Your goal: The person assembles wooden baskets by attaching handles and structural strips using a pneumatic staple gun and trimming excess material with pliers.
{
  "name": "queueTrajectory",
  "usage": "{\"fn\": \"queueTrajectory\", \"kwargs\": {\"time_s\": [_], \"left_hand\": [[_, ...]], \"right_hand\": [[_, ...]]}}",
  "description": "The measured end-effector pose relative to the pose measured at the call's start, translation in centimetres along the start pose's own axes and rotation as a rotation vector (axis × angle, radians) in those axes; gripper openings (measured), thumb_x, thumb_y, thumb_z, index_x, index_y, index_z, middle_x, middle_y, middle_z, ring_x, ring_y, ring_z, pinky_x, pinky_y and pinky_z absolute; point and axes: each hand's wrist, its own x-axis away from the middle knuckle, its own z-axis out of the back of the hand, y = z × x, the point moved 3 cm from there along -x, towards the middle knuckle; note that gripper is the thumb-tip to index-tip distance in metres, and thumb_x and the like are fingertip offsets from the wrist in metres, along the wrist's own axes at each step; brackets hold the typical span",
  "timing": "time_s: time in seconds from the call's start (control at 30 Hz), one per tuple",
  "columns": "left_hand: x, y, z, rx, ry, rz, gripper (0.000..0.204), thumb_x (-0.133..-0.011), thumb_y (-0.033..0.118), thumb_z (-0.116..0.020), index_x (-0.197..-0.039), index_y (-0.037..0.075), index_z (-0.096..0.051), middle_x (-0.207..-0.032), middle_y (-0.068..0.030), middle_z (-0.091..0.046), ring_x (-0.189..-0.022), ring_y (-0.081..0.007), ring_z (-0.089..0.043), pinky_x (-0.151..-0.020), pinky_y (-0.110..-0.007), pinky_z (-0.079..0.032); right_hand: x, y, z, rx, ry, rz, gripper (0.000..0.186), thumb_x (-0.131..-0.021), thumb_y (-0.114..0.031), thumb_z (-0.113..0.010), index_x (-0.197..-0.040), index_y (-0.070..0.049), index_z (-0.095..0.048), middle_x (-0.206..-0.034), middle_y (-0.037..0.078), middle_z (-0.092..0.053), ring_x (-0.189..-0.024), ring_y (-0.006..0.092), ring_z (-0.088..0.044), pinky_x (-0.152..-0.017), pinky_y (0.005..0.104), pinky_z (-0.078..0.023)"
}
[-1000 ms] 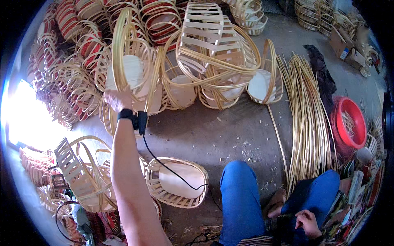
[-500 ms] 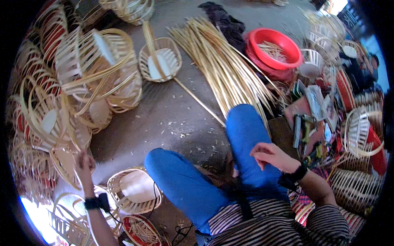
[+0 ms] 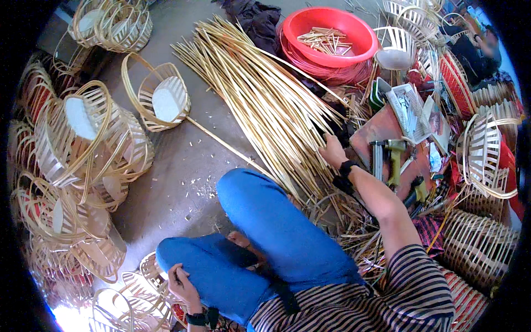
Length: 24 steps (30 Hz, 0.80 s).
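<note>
A long bundle of pale split-cane strips (image 3: 260,105) lies on the floor ahead of me. At its right edge, my right hand (image 3: 333,152) has its fingers bent and closed on some strips; the fingertips are partly hidden. My left hand (image 3: 182,286) holds nothing and rests on my left knee, fingers stretched along the blue trouser cloth. Left of the bundle stands a woven basket with a tall handle and a white base (image 3: 167,100). A single long strip (image 3: 224,145) runs from that basket toward my right knee.
Stacked handled baskets (image 3: 77,138) fill the left side. Beyond the bundle's right end sits a red basin (image 3: 332,55) holding short sticks. A nail gun (image 3: 394,160) and a white plastic tray (image 3: 409,110) lie at the right, near more baskets (image 3: 487,155).
My left hand has come from the baskets at the left onto my knee. My right hand has moved from above my right thigh to the strips. The view has shifted right.
</note>
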Motion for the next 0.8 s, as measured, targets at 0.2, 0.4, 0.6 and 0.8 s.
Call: {"fn": "queueTrajectory", "kwargs": {"time_s": [0.2,0.4,0.6,0.8], "left_hand": [[-0.6,0.9,0.1,-0.074,-0.067,-0.003,0.013,-0.079,0.008,-0.044,-0.08,0.0,-0.054,-0.059,-0.0026,-0.046,-0.053,-0.0082,-0.041,-0.049,-0.021,-0.032],[-0.9,2.2,-0.2,-0.104,-0.147,0.082,0.012,-0.077,0.009,-0.045,-0.079,0.001,-0.054,-0.059,-0.0016,-0.046,-0.052,-0.0073,-0.04,-0.049,-0.02,-0.032],[-1.0,2.3,-0.8,-0.088,-0.156,0.078,0.012,-0.076,0.011,-0.047,-0.08,0.002,-0.054,-0.059,-0.0011,-0.047,-0.052,-0.0063,-0.04,-0.048,-0.02,-0.032],[-1.6,2.7,-1.8,-0.045,-0.183,0.027,0.013,-0.077,0.01,-0.047,-0.078,0.001,-0.055,-0.058,-0.0015,-0.048,-0.051,-0.0064,-0.042,-0.048,-0.02,-0.033]], "right_hand": [[-4.4,-0.5,-0.7,0.266,0.007,0.057,0.048,-0.063,-0.016,-0.061,-0.105,-0.003,-0.043,-0.115,0.014,-0.036,-0.101,0.0325,-0.039,-0.08,0.0396,-0.04],[-7.5,0.3,-1.0,0.428,-0.207,-0.035,0.038,-0.065,-0.018,-0.059,-0.1,-0.007,-0.05,-0.115,0.011,-0.036,-0.103,0.0313,-0.038,-0.081,0.0408,-0.038],[-7.4,-0.8,-4.3,0.252,-0.17,0.133,0.032,-0.063,-0.023,-0.062,-0.082,0.0,-0.05,-0.087,0.017,-0.048,-0.082,0.0307,-0.046,-0.07,0.0376,-0.04],[-7.4,-3.6,-8.3,-0.332,-0.264,-0.082,0.033,-0.059,-0.028,-0.064,-0.071,0.0,-0.051,-0.072,0.017,-0.053,-0.07,0.0293,-0.052,-0.064,0.0366,-0.042]]}}
